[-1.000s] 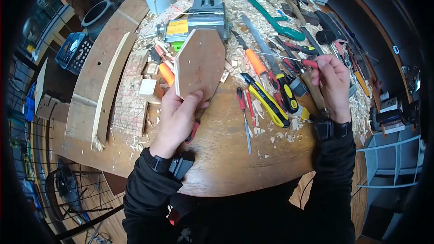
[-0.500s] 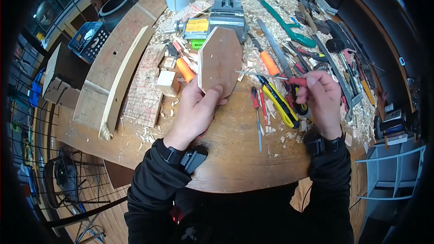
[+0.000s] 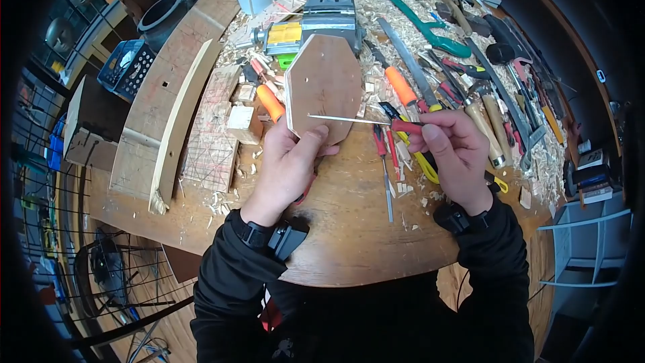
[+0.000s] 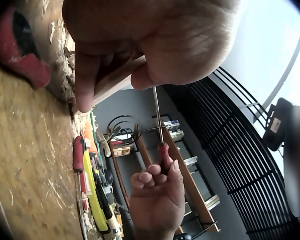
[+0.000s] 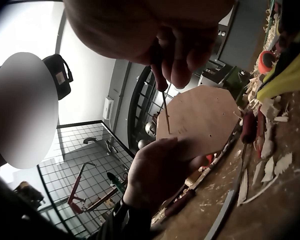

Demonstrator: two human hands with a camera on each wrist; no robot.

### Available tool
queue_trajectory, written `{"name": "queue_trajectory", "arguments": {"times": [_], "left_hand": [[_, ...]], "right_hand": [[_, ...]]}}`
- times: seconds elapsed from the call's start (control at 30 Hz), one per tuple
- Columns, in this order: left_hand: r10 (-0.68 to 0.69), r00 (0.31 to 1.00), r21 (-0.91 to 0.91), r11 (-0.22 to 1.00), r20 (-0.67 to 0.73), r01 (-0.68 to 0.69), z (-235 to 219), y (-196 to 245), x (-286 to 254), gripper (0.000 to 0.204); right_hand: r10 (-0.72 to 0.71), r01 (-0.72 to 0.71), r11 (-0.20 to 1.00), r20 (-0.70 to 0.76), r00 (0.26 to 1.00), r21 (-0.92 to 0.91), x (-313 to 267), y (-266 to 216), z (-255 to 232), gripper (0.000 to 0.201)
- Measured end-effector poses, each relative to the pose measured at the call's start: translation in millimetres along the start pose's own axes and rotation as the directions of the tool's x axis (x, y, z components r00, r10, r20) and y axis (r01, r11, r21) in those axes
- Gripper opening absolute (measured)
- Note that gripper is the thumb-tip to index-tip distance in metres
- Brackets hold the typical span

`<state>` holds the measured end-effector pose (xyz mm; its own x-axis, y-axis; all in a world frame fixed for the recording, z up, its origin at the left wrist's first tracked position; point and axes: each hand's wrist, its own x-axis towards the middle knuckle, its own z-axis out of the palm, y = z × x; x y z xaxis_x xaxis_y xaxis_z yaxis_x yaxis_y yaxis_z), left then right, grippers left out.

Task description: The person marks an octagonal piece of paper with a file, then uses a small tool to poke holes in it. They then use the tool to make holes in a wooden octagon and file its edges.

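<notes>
My left hand [image 3: 285, 168] grips the lower edge of an octagonal plywood board [image 3: 329, 84], thumb on its front face. The board stands up over the table and has several small holes through it. In my right hand [image 3: 460, 154], a slim needle file [image 3: 406, 127] is pinched by its red handle. Its thin shaft points left across the board, the tip right at a small hole near the lower left edge. From the right wrist view, the shaft meets the board face [image 5: 200, 117] just above the left thumb.
A bench vise [image 3: 329, 17] stands at the back among wood shavings. Left lie a wooden block [image 3: 245, 124], a scribed board [image 3: 211, 134] and a long curved strip [image 3: 181, 121]. Another red-handled file [image 3: 389, 195] lies in front; a green-handled saw [image 3: 447, 45] lies back right.
My right hand has moved left and down with the needle file, bringing its tip from beside the board onto the board's face. The left hand still holds the board up.
</notes>
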<state>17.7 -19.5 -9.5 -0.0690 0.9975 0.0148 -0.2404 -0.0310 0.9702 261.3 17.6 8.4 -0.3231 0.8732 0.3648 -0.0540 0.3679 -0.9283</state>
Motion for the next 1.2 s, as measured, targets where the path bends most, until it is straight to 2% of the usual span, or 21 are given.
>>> {"name": "queue_trajectory", "arguments": {"times": [0.2,0.3,0.4,0.47,0.6,0.7,0.77,0.87,1.07,1.2], "left_hand": [[0.003,1.000,0.023,1.000,0.008,-0.003,-2,-1,0,0.027],[0.005,1.000,0.031,0.999,0.007,-0.005,-1,-1,0,0.027],[0.008,1.000,0.025,1.000,0.001,-0.008,-1,-2,0,0.027],[0.008,1.000,0.026,1.000,0.002,-0.008,-1,-2,0,0.027],[-0.003,1.000,0.006,1.000,0.008,0.003,0,-2,-1,0.027],[0.005,1.000,0.004,1.000,-0.003,-0.005,0,-2,0,0.026],[0.008,1.000,0.020,1.000,-0.006,-0.007,-1,-2,0,0.026],[0.003,1.000,0.036,0.999,-0.017,-0.003,-1,-1,1,0.026],[-0.003,0.999,0.042,0.999,-0.032,0.004,0,0,1,0.027],[0.007,1.000,0.052,0.999,-0.018,-0.006,-4,-3,1,0.027]], "right_hand": [[-0.037,0.037,0.999,0.000,0.999,-0.025,0,1,2,0.022],[-0.024,0.024,0.999,-0.015,1.000,0.026,-3,3,1,0.018],[-0.082,0.081,0.996,-0.024,0.996,-0.027,-4,5,-1,0.018],[-0.164,0.161,0.965,0.004,0.986,-0.209,-6,4,-3,0.018],[-0.194,0.180,0.951,-0.032,0.981,-0.251,-8,4,-3,0.017],[-0.238,0.235,0.938,0.019,0.971,-0.256,-5,-2,-3,0.016],[-0.339,0.345,0.883,0.075,0.938,-0.319,-3,-6,-1,0.015],[-0.395,0.421,0.844,0.147,0.907,-0.332,-1,-12,0,0.013],[-0.440,0.484,0.773,0.202,0.875,-0.410,0,-16,-1,0.014],[-0.460,0.512,0.764,0.226,0.859,-0.392,-1,-16,-2,0.016]]}}
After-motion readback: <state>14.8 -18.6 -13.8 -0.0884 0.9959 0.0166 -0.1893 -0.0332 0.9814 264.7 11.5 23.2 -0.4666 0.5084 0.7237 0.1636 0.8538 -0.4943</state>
